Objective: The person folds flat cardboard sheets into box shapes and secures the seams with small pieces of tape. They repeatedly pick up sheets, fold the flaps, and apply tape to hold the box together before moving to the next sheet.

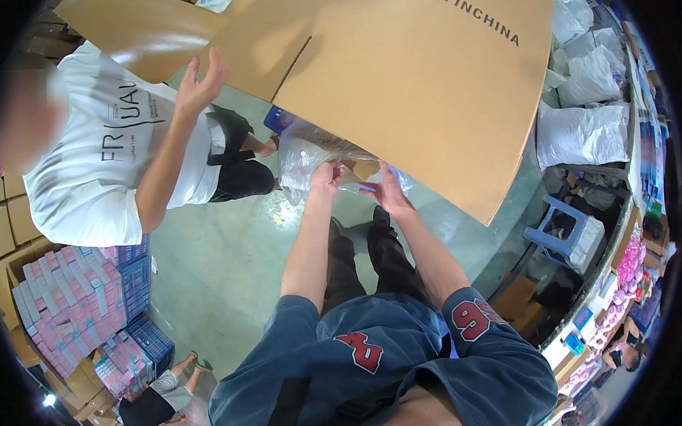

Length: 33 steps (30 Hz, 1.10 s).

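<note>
A large brown cardboard box (419,97) spreads in front of me, with a broad panel facing up and its near edge hanging over my hands. Clear plastic film (298,158) bunches below that edge. My left hand (325,177) is closed, pinching the clear plastic. My right hand (389,192) is just under the edge, its fingers apart and its thumb side near the cardboard; some fingertips are partly hidden by the plastic. Behind the film, a blue item (279,120) shows at the left corner of the box opening.
A person in a white T-shirt (121,145) stands close at left, one hand (201,79) raised near a flap. Stacked pink and blue packages (74,301) stand lower left. White sacks (582,133) and a blue stool (558,228) are at right. Another person (149,411) is lower left.
</note>
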Each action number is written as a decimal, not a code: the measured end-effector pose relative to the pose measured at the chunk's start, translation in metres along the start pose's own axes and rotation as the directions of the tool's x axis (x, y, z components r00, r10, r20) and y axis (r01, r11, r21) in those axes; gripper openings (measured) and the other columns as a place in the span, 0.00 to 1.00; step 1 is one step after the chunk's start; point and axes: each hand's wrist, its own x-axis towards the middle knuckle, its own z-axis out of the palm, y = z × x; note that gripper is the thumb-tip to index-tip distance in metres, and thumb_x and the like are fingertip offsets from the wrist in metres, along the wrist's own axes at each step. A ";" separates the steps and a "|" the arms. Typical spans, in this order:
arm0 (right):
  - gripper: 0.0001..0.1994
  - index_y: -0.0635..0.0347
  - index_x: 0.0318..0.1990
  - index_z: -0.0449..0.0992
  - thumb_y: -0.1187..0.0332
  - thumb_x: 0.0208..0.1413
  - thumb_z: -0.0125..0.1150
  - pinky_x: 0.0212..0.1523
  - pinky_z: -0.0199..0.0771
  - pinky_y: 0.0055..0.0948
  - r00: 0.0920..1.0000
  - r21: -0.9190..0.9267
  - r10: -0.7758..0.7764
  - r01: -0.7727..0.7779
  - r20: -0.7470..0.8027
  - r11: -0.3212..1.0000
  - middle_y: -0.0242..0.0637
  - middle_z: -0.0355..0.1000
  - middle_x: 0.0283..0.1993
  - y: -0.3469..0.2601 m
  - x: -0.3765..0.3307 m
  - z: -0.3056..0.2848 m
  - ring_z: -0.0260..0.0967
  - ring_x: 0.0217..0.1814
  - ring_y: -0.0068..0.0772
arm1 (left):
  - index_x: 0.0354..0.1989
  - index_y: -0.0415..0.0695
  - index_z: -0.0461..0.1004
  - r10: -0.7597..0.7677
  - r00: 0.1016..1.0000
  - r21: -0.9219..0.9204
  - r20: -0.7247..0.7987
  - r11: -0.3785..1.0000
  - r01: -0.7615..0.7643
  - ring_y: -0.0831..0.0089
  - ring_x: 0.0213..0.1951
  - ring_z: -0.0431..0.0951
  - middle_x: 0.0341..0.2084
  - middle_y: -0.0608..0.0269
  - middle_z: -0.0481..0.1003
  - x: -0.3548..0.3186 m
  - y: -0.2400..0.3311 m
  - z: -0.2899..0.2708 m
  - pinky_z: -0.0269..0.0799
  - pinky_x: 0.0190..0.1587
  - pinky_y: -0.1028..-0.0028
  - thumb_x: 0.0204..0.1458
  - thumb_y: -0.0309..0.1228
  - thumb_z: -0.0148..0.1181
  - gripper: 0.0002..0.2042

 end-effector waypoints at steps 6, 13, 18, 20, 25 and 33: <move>0.31 0.55 0.71 0.53 0.50 0.68 0.49 0.59 0.74 0.52 0.979 0.127 -0.063 0.089 -0.193 0.988 0.45 0.60 0.68 -0.025 0.042 0.012 0.64 0.66 0.53 | 0.39 0.43 0.74 0.001 0.988 -0.033 0.151 0.999 0.005 0.81 0.20 0.69 0.24 0.65 0.73 0.007 0.016 -0.025 0.60 0.16 0.82 0.59 0.22 0.53 0.04; 0.30 0.58 0.69 0.59 0.50 0.67 0.51 0.61 0.72 0.48 0.816 -0.409 -0.405 0.232 -0.412 0.883 0.48 0.65 0.65 -0.040 0.064 0.004 0.64 0.67 0.50 | 0.39 0.42 0.75 -0.009 0.995 -0.210 0.099 0.977 0.030 0.80 0.25 0.71 0.30 0.67 0.76 0.009 -0.024 -0.050 0.65 0.22 0.82 0.56 0.24 0.65 0.06; 0.29 0.58 0.68 0.61 0.50 0.66 0.52 0.61 0.71 0.46 0.730 -0.720 -0.609 0.239 -0.309 0.651 0.48 0.66 0.64 -0.043 0.072 0.007 0.65 0.67 0.48 | 0.41 0.42 0.77 0.141 0.952 -0.502 0.271 0.865 0.015 0.77 0.33 0.76 0.32 0.67 0.77 -0.015 -0.060 -0.048 0.77 0.37 0.80 0.55 0.28 0.68 0.08; 0.29 0.59 0.67 0.62 0.50 0.66 0.53 0.61 0.71 0.45 0.714 -0.814 -0.657 0.218 -0.243 0.538 0.49 0.67 0.64 -0.044 0.071 0.011 0.65 0.67 0.48 | 0.41 0.43 0.78 0.182 0.932 -0.563 0.314 0.826 0.028 0.77 0.37 0.78 0.34 0.68 0.79 -0.021 -0.070 -0.049 0.78 0.43 0.78 0.54 0.27 0.69 0.08; 0.29 0.59 0.66 0.64 0.50 0.65 0.54 0.62 0.71 0.43 0.713 -0.977 -0.701 0.131 -0.024 0.167 0.49 0.68 0.63 -0.041 0.054 0.027 0.65 0.67 0.46 | 0.44 0.44 0.78 0.264 0.886 -0.556 0.381 0.831 -0.009 0.76 0.44 0.79 0.40 0.69 0.79 -0.019 -0.068 -0.056 0.78 0.52 0.75 0.56 0.28 0.67 0.09; 0.26 0.55 0.57 0.76 0.47 0.59 0.58 0.60 0.68 0.41 0.929 -0.925 -0.152 0.358 0.339 0.126 0.47 0.75 0.56 -0.047 0.011 0.065 0.70 0.62 0.47 | 0.54 0.41 0.73 0.326 0.848 -0.544 0.417 0.837 -0.054 0.71 0.52 0.75 0.48 0.63 0.76 -0.006 -0.068 -0.043 0.73 0.60 0.70 0.59 0.32 0.63 0.16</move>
